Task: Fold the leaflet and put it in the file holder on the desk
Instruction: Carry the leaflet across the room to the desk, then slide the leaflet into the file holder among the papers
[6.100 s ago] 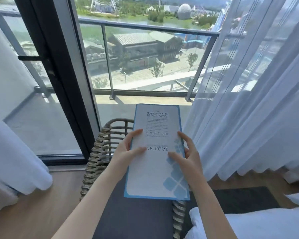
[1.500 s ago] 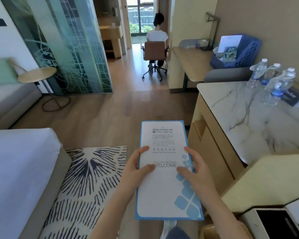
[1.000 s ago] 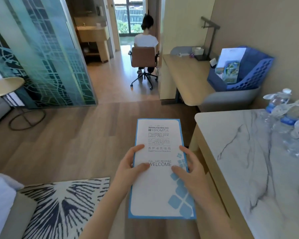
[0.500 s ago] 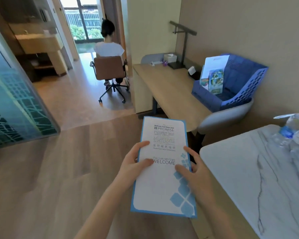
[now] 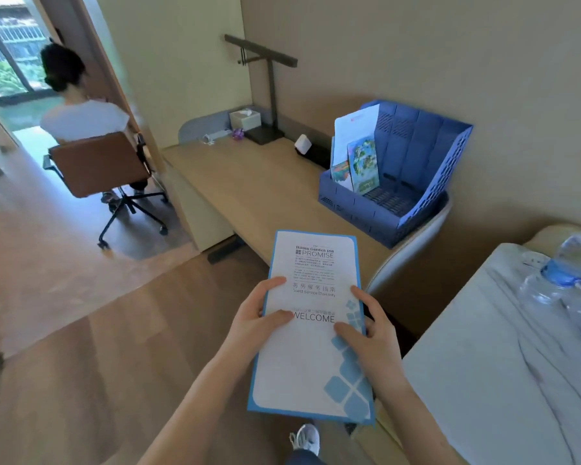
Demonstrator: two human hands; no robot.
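Note:
I hold a folded white leaflet (image 5: 311, 360) with a blue border and the word WELCOME, flat in front of me. My left hand (image 5: 257, 317) grips its left edge with the thumb on top. My right hand (image 5: 369, 333) grips the right edge the same way. Ahead to the right, a blue slotted file holder (image 5: 416, 176) stands on the wooden desk (image 5: 249, 189) against the wall, apart from the leaflet. Its leftmost slots hold white paper and colourful brochures (image 5: 361, 162).
A marble-topped counter (image 5: 503, 357) with water bottles (image 5: 564, 273) is at my right. A grey chair back (image 5: 413, 250) sits under the desk by the holder. A desk lamp (image 5: 265, 95) and tissue box (image 5: 245, 119) stand at the back. A person sits on a brown office chair (image 5: 98, 166) far left.
The view has turned from the window to the room and moved closer to the desk and file holder. Both hands keep the same hold on the leaflet.

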